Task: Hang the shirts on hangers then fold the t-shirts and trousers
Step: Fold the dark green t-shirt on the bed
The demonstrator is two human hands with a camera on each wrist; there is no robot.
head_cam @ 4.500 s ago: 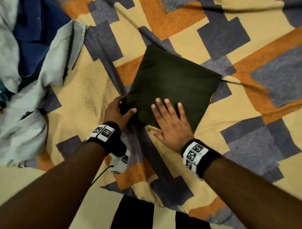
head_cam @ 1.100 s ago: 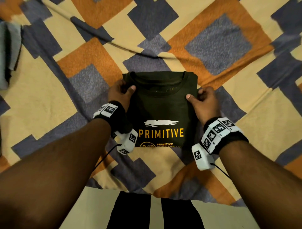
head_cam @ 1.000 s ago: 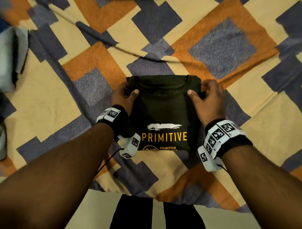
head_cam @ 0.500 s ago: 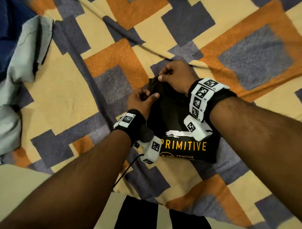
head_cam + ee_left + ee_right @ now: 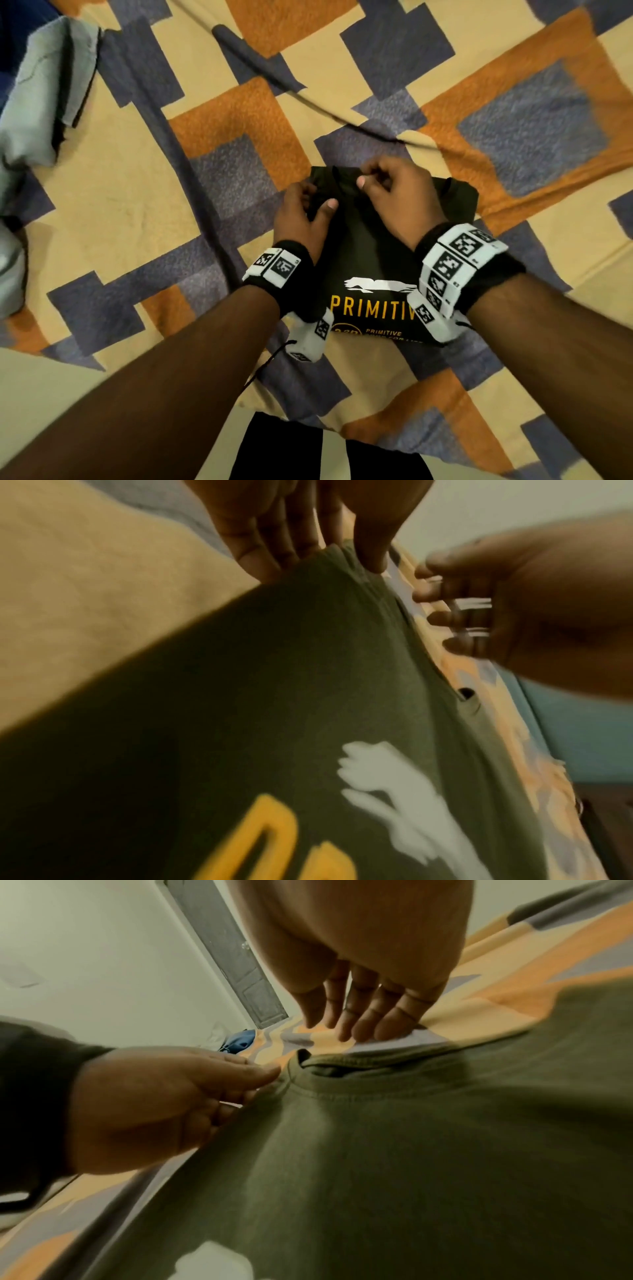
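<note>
A dark olive T-shirt lies folded into a rectangle on the patterned bedsheet, print and the word PRIMITIVE facing up, collar at the far edge. My left hand pinches the shirt's far left corner; the left wrist view shows the fabric bunched between thumb and fingers. My right hand hovers over the collar's left part, close to the left hand. In the right wrist view its fingers hang loose, tips at the sheet just past the collar, holding nothing.
A heap of clothes lies at the left: a pale grey-green garment and a blue one. The bed's near edge runs along the bottom, with my dark trouser legs below it. A grey door stands in the white wall.
The shirt, back side up earlier, now lies print up. My right hand let go of the far right corner and moved left to the collar. The left hand keeps its corner.
</note>
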